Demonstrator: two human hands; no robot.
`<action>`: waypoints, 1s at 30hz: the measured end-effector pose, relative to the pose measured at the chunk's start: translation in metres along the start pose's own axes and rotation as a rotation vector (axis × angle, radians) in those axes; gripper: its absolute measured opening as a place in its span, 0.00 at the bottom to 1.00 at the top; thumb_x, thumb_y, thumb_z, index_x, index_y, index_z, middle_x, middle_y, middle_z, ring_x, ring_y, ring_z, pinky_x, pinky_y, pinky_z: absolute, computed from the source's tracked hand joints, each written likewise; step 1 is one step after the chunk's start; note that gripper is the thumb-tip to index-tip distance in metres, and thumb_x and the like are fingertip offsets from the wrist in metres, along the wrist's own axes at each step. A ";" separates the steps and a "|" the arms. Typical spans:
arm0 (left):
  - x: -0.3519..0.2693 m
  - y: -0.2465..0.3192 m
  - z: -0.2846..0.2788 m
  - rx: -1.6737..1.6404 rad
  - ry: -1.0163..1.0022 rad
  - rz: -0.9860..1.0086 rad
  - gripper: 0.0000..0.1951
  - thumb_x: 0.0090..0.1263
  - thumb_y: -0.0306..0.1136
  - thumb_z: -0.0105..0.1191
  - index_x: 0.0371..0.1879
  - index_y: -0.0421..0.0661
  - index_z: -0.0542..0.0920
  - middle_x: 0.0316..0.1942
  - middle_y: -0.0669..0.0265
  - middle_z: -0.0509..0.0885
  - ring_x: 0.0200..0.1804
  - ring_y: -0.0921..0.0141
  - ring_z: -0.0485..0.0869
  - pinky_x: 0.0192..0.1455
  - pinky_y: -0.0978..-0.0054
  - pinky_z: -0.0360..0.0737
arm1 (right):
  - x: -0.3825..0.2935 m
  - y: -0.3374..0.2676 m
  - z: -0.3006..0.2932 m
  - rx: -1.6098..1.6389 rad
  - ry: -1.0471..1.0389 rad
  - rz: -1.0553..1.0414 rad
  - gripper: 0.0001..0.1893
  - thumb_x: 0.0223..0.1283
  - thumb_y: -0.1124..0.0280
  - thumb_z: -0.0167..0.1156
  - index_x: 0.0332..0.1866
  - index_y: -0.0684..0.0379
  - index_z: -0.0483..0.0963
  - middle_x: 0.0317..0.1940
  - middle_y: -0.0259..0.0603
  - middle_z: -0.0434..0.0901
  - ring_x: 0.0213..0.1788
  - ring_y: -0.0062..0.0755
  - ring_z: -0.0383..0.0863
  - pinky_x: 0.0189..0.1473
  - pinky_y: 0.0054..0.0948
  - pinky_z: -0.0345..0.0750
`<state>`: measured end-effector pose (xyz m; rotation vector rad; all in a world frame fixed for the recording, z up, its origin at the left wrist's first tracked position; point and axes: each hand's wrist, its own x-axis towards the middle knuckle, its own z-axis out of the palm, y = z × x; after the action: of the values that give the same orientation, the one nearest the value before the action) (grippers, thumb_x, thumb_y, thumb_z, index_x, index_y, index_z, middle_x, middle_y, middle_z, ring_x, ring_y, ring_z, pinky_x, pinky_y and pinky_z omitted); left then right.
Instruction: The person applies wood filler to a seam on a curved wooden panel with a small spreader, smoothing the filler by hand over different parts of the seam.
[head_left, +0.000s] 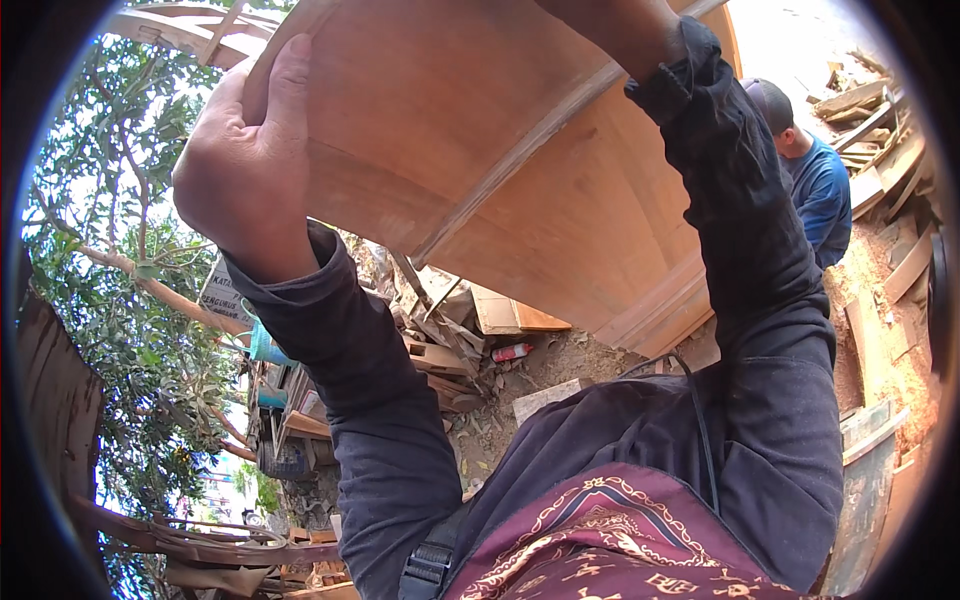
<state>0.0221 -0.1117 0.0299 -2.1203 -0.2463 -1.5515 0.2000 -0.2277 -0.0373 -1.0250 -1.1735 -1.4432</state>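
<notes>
A large plywood panel (420, 112) with wood trim is raised in front of me, seen from close below. A pale wooden strip (517, 161) runs slantwise across its face, and layered moulding (664, 307) lines its lower right side. My left hand (247, 157) grips the panel's left edge, thumb on the face towards me. Only the wrist end of my right hand (615, 26) shows, at the top against the panel. Its fingers are cut off by the frame, so its hold cannot be seen.
Another person (817, 187) in a blue shirt and cap is close by on the right. Scrap boards (870, 135) are heaped behind that person. Below the panel, a red-and-white bottle (511, 352) lies on dirt near wood offcuts (442, 352). A tree branch (180, 300) spreads at left.
</notes>
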 end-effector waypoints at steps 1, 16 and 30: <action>-0.001 -0.001 -0.001 0.006 -0.001 0.000 0.20 0.57 0.56 0.61 0.36 0.52 0.87 0.23 0.66 0.86 0.27 0.70 0.86 0.30 0.76 0.79 | 0.000 0.000 0.003 -0.002 0.006 -0.009 0.04 0.49 0.71 0.60 0.25 0.57 0.73 0.23 0.34 0.75 0.28 0.32 0.78 0.32 0.27 0.75; -0.001 -0.001 -0.002 -0.006 -0.010 0.009 0.19 0.57 0.55 0.61 0.35 0.52 0.87 0.23 0.66 0.86 0.27 0.69 0.86 0.30 0.75 0.78 | 0.000 0.006 -0.004 0.194 -0.086 0.192 0.05 0.50 0.71 0.60 0.24 0.56 0.72 0.23 0.35 0.75 0.29 0.31 0.78 0.31 0.25 0.74; 0.000 -0.006 0.000 -0.028 0.019 0.019 0.20 0.57 0.57 0.61 0.34 0.52 0.87 0.23 0.66 0.86 0.26 0.69 0.86 0.29 0.75 0.78 | -0.008 -0.008 0.014 0.138 0.100 0.139 0.09 0.49 0.68 0.61 0.22 0.56 0.69 0.20 0.38 0.72 0.28 0.38 0.77 0.29 0.30 0.74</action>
<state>0.0199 -0.1067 0.0312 -2.1219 -0.1983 -1.5728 0.1943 -0.2121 -0.0433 -0.9108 -1.0925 -1.2722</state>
